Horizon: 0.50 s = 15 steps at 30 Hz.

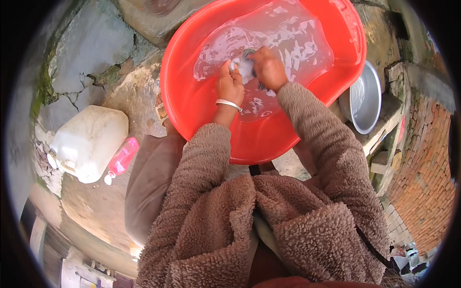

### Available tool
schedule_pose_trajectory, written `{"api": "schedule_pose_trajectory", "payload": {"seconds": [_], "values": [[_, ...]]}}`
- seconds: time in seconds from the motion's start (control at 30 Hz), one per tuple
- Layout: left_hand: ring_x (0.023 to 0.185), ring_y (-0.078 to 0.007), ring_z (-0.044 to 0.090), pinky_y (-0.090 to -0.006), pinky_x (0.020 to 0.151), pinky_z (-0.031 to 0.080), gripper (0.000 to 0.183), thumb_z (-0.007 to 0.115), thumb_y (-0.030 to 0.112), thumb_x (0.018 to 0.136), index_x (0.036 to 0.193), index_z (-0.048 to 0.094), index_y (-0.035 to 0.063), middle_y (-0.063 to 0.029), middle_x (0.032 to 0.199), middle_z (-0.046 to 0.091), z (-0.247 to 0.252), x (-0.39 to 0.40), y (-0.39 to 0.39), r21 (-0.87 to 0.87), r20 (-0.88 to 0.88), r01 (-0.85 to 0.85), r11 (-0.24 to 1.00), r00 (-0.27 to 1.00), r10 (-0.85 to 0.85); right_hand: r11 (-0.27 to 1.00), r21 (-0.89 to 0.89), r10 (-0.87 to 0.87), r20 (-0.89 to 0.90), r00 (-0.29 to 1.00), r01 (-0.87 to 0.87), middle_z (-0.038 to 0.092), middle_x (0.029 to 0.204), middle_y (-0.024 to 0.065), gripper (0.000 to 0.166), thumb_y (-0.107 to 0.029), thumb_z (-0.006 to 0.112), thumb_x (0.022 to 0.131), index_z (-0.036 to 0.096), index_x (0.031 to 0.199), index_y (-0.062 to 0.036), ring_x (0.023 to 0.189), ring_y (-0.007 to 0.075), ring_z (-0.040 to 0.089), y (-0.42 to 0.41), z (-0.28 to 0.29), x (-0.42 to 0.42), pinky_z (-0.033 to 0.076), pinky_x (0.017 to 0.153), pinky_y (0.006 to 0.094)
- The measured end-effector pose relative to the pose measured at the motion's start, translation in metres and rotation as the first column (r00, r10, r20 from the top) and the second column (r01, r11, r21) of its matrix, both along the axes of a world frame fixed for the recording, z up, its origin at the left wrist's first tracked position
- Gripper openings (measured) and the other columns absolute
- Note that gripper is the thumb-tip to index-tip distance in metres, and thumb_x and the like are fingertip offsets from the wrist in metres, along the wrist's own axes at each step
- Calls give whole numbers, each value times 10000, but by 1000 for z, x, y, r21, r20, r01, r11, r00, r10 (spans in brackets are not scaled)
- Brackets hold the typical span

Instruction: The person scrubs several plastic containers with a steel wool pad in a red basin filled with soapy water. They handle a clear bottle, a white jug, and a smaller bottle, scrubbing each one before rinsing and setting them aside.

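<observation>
Both hands are over a large red plastic basin (201, 102) holding cloudy, sudsy water (302, 43). My left hand (230, 86), with a silver bangle (229, 103) at the wrist, pinches the pale rim of a small white item (246, 70). Whether that item is a cup or something else cannot be made out. Against its right side, my right hand (268, 68) grips a dark grey piece (248, 54), perhaps a cloth or scrubber. Motion blur and the fingers hide part of both items. Fuzzy brown sleeves reach up to both wrists.
To the left, a whitish plastic jerrycan (92, 140) lies beside a pink bottle (123, 156) with a white cap. A metal bowl (365, 99) rests on a ledge right of the basin. Cracked concrete (90, 46) is at upper left, brick paving (421, 187) at right.
</observation>
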<state>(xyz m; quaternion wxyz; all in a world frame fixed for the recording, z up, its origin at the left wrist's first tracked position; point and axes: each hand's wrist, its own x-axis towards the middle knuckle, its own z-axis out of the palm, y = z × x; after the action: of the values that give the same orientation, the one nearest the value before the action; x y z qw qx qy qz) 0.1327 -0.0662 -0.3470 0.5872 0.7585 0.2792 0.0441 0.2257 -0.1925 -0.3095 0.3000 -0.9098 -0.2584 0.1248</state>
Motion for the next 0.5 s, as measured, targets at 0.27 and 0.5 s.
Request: {"api": "schedule_pose_trajectory", "payload": {"seconds": [0.27,0.5], "values": [[596,-233,633,-359,564,493,385,475,196,981,1266,453,-62,-196,855,645,28,7,11,-206,-165,-120,971,983,86,966,250,-77,34,996,66,556,954,157,295,58,585,740,628,1017,-32,881,354,588,5,-8,-78,507,739,412],[426,-135,543,-270,318,351,294,473,147,976,1218,475,-20,-121,789,629,31,15,24,-529,-294,-398,750,915,278,958,265,-160,182,970,108,574,958,133,304,59,605,742,654,1016,-64,845,306,615,27,-12,-49,515,694,373]]}}
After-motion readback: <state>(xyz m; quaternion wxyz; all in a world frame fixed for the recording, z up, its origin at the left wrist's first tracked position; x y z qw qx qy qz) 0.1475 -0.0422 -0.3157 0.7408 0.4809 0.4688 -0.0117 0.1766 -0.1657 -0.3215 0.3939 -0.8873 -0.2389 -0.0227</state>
